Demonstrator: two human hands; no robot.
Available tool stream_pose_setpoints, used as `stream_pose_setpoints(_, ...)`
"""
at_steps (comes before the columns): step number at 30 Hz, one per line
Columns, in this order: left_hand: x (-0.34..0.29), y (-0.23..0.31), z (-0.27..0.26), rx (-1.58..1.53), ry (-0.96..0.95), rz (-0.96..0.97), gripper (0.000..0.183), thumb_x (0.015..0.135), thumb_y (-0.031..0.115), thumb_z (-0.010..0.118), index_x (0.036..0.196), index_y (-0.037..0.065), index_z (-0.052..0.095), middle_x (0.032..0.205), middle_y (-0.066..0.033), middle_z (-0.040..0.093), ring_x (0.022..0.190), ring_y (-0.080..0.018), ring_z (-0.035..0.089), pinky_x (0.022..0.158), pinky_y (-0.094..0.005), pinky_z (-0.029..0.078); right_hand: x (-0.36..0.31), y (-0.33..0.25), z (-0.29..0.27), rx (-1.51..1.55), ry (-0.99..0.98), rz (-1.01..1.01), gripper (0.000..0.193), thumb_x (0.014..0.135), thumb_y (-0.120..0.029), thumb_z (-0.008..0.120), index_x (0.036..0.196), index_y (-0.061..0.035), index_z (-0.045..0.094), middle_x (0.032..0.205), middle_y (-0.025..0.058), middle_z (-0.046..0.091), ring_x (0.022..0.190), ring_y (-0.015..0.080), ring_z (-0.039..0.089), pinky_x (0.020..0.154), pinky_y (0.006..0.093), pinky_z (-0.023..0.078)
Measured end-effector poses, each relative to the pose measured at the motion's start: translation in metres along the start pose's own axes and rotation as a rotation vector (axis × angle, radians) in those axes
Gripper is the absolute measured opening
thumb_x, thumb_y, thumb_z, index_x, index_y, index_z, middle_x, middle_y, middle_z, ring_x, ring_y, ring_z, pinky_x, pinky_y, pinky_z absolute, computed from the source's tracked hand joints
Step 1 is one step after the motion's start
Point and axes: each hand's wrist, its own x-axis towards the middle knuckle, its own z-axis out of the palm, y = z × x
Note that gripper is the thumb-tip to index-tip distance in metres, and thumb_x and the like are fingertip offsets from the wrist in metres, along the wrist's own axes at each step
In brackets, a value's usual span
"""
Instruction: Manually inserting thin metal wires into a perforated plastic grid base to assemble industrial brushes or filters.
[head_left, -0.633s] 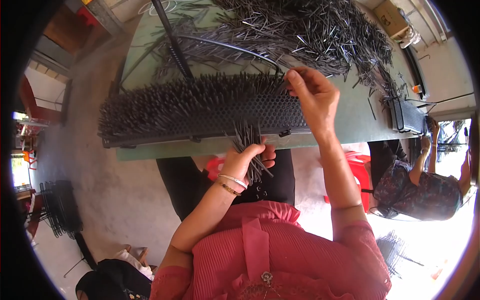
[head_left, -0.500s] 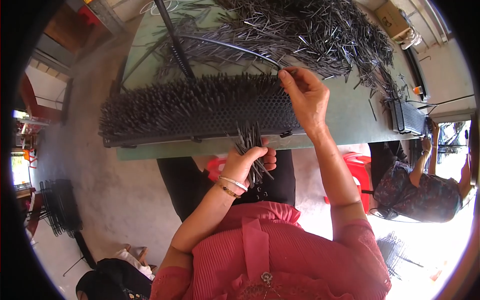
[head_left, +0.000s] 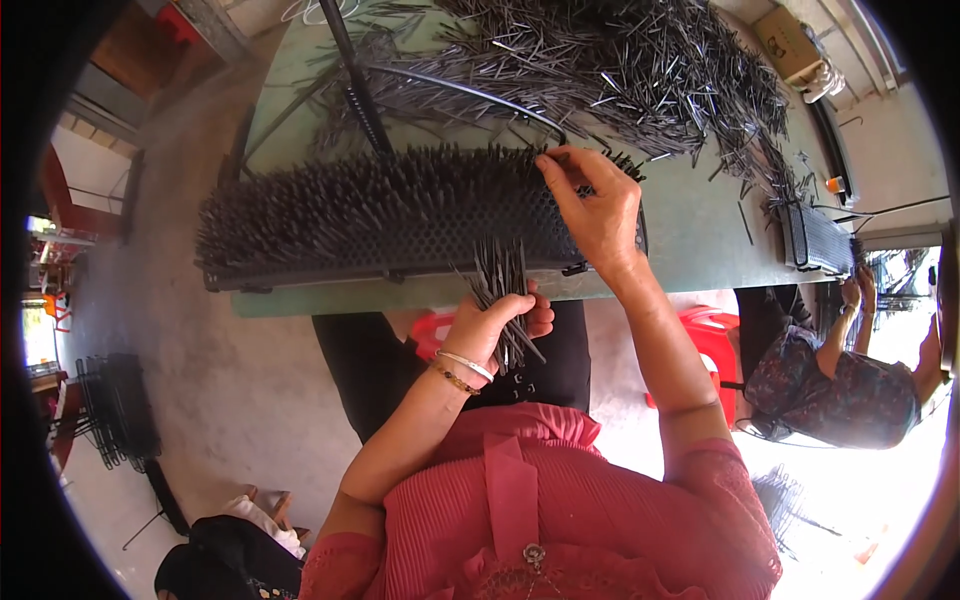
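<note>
In front of me lies a long black panel full of round holes [head_left: 480, 232], along the table's near edge. Thin black sticks [head_left: 330, 190] stand upright in its left part and along its far rim, while bare holes show at the near right. My left hand [head_left: 505, 318] is closed around a loose bundle of the same sticks [head_left: 497, 270], just in front of the panel's near edge. My right hand [head_left: 603, 205] pinches thumb and forefinger together above the far right part. What lies between those fingertips is too small to make out.
A large heap of loose black sticks [head_left: 620, 70] covers the back of the green table [head_left: 700, 245]. A black bar [head_left: 350, 70] and a bent rod [head_left: 470, 92] stand behind the panel. At right, another person [head_left: 835, 385] works at a second panel [head_left: 820, 235]. A red stool [head_left: 705, 345] is nearby.
My right hand has shifted slightly left and nearer along the panel's far side, uncovering sticks at the far right corner. The left hand keeps its bundle in nearly the same place.
</note>
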Motion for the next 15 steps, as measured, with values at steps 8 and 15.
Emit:
stream_pose_setpoints(8,-0.001,0.005,-0.004,0.044,-0.043,-0.017,0.023,0.081,0.006,0.058,0.102,-0.003,0.058,0.089,-0.0127,0.064,0.081,-0.0208,0.064,0.076,-0.0322,0.054,0.0,0.005,0.003,0.039,-0.126,-0.035,0.015,0.078,-0.007,0.07,0.089,0.0013,0.066,0.077,0.0083,0.065,0.065,0.013,0.061,0.06,0.0248,0.049)
stream_pose_setpoints(15,-0.004,0.01,-0.003,0.085,-0.017,-0.033,0.02,0.081,0.006,0.06,0.097,-0.005,0.06,0.087,-0.0116,0.064,0.078,-0.0199,0.064,0.074,-0.0307,0.054,0.0,0.007,0.003,0.003,-0.149,-0.028,0.016,0.077,-0.007,0.07,0.091,0.0,0.066,0.078,0.0085,0.064,0.064,0.0133,0.06,0.061,0.0249,0.048)
